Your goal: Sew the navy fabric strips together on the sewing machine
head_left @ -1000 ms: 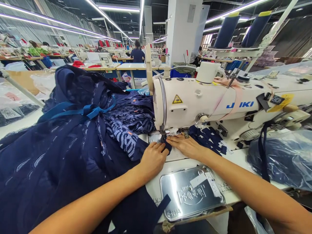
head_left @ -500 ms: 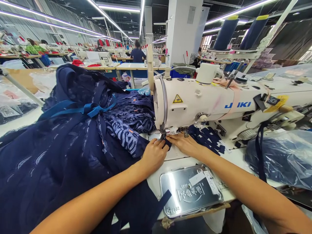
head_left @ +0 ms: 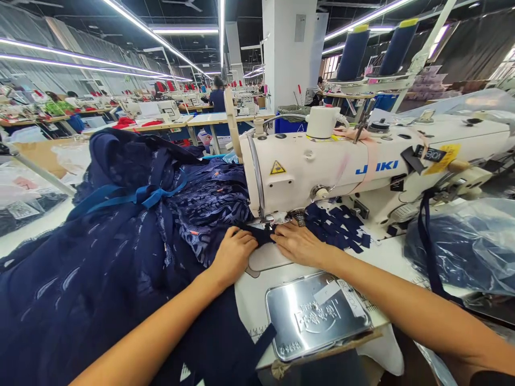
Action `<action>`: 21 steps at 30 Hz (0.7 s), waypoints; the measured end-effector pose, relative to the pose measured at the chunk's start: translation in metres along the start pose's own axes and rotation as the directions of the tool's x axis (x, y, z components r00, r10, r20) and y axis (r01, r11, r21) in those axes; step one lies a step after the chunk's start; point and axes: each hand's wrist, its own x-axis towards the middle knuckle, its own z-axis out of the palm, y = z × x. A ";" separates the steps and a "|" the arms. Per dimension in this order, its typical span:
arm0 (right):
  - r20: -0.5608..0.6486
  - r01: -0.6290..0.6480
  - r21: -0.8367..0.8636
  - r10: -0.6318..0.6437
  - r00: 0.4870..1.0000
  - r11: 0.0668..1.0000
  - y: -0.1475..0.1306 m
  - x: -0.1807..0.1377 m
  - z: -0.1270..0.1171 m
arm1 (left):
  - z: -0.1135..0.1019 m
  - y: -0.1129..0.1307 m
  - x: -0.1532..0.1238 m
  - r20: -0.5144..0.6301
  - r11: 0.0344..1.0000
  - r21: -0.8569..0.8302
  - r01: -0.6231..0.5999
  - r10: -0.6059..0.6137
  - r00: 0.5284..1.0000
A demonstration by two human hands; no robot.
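Observation:
A white sewing machine [head_left: 298, 171] stands in front of me. Navy fabric [head_left: 262, 235] passes under its needle area, and both my hands hold it at the edge. On the left of the needle, my left hand [head_left: 235, 252] has its fingers closed on the fabric. My right hand [head_left: 295, 241] is just right of the presser foot, fingers bent over the fabric's other end. A large heap of patterned navy garments [head_left: 120, 268], tied with a blue ribbon [head_left: 148, 197], spreads left of the machine. The needle tip is too small to make out.
Small navy fabric pieces [head_left: 338, 228] lie behind my right forearm. A metal tin lid [head_left: 319, 316] sits near the table's front edge. At right is a plastic bag of navy fabric [head_left: 466, 246]. Thread cones [head_left: 354, 53] stand above. People work at distant machines.
My left hand has moved left, away from the needle, with the fabric now stretched between my hands. My right hand stays close to the needle. The whole view has shifted slightly.

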 end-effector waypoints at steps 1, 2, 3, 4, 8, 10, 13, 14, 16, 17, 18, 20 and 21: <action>-0.018 0.006 0.013 -0.005 1.000 1.000 -0.002 0.000 0.001 | -0.001 -0.002 0.001 -0.001 1.000 -0.010 0.021 -0.021 1.000; -0.037 0.008 0.024 -0.007 0.999 1.000 -0.004 0.000 0.002 | -0.001 -0.003 0.002 0.002 0.999 -0.016 0.036 -0.036 0.999; -0.056 0.007 0.035 -0.005 0.998 0.999 -0.004 0.000 0.004 | 0.000 -0.002 0.003 0.009 0.999 -0.018 0.045 -0.045 0.999; -0.073 0.004 0.051 0.000 0.997 0.999 -0.004 0.000 0.005 | 0.000 0.000 0.005 0.021 0.999 -0.018 0.048 -0.048 0.999; -0.116 0.011 0.206 0.013 0.993 0.979 0.006 -0.003 0.011 | 0.004 0.009 0.007 0.094 0.998 -0.020 0.058 -0.056 0.994; -0.130 0.039 0.308 0.002 0.992 0.951 0.012 -0.005 0.011 | 0.004 0.010 0.007 0.129 0.998 -0.022 0.059 -0.056 0.990; -0.145 0.077 0.396 -0.020 0.989 0.915 0.017 -0.008 0.010 | 0.004 0.007 0.006 0.163 0.998 -0.023 0.055 -0.051 0.985; -0.147 0.084 0.403 -0.026 0.989 0.911 0.018 -0.008 0.010 | 0.003 0.006 0.006 0.172 0.998 -0.023 0.050 -0.046 0.984; -0.146 0.095 0.389 -0.041 0.988 0.916 0.019 -0.009 0.009 | 0.003 0.003 0.007 0.188 0.999 -0.014 0.029 -0.026 0.982; -0.146 0.106 0.368 -0.055 0.988 0.924 0.018 -0.009 0.009 | 0.003 0.002 0.008 0.195 1.000 -0.002 0.013 -0.013 0.981; -0.147 0.121 0.337 -0.075 0.986 0.934 0.018 -0.009 0.009 | 0.003 0.002 0.008 0.201 1.000 0.014 -0.005 0.002 0.980; -0.145 0.148 0.255 -0.113 0.983 0.956 0.016 -0.008 0.008 | 0.002 0.001 0.009 0.199 0.998 0.049 -0.036 0.025 0.980; -0.140 0.154 0.215 -0.126 0.982 0.964 0.015 -0.007 0.008 | 0.002 0.001 0.009 0.194 0.997 0.060 -0.048 0.035 0.980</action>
